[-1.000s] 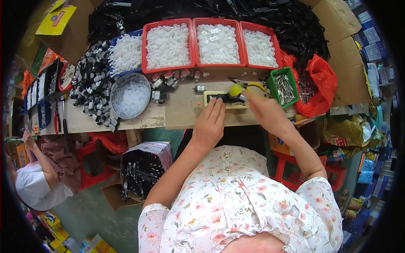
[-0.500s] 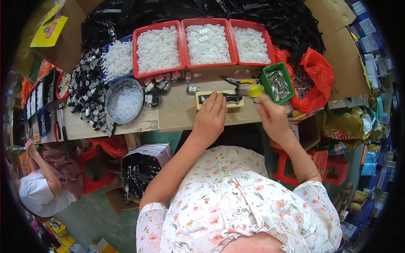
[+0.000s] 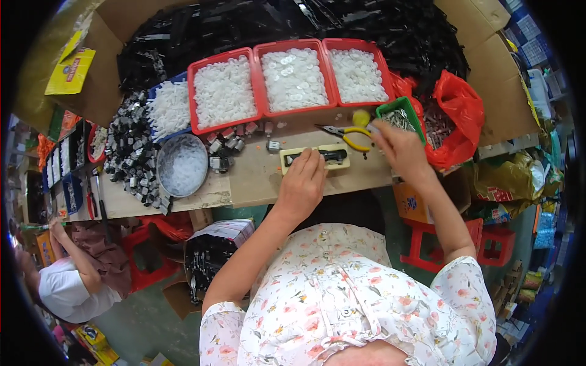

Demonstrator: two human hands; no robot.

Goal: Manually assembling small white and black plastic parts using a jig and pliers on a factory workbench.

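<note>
A cream block-shaped fixture [image 3: 332, 163] lies on the table in front of me, with a long black part [image 3: 333, 156] seated in its recess. My left hand [image 3: 303, 183] presses its fingers over the left end of that part and holds it in the fixture. Above and to the right, my right hand [image 3: 400, 149] is closed on a tool with a rounded yellow end [image 3: 361, 118]; the tool is blurred and its kind is unclear. Beneath this tool lie pliers with yellow handles [image 3: 356, 143]. A small grey-and-black piece [image 3: 273, 146] sits left of the fixture.
Red trays [image 3: 259, 113] of white pieces line the back, before a heap of black parts [image 3: 213, 36]. A green bin [image 3: 418, 125] of metal pieces and a red bag [image 3: 458, 116] stand right. At left are a round bowl [image 3: 183, 165], piled small blocks [image 3: 131, 152] and another person [image 3: 73, 280].
My right hand has shifted slightly, and the yellow-ended tool has moved up and left, away from the fixture. My left hand keeps its place on the black part. The whole view has tilted a little.
</note>
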